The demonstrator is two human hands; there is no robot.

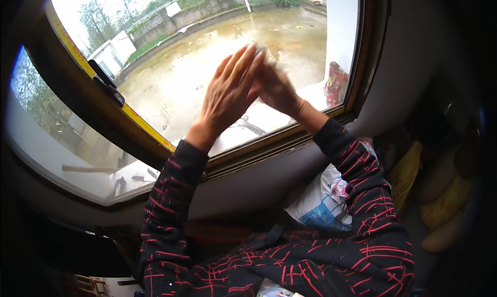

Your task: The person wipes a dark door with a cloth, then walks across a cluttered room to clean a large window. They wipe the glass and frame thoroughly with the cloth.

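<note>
Both hands are raised in front of a window, and they meet at the fingers. My left hand (231, 83) shows its back, with the fingers stretched out and close together. Motion blurs my right hand (277, 85), whose fingers overlap those of the left. A small greyish patch shows at the fingertips, too blurred to name. The palms are hidden, so I cannot tell whether anything lies between them. Left of the hands stands the window sash frame (145, 124), with a yellow printed strip and a black latch handle (105, 81). Below them runs the window's bottom track (248, 159).
A white and blue plastic bag (320, 207) stands under the window by my right arm. Yellow sacks (442, 207) lie in shadow at the right. Outside are a wet concrete yard (171, 91), a red bag (336, 85) and a wooden-handled tool (91, 169) behind the left pane.
</note>
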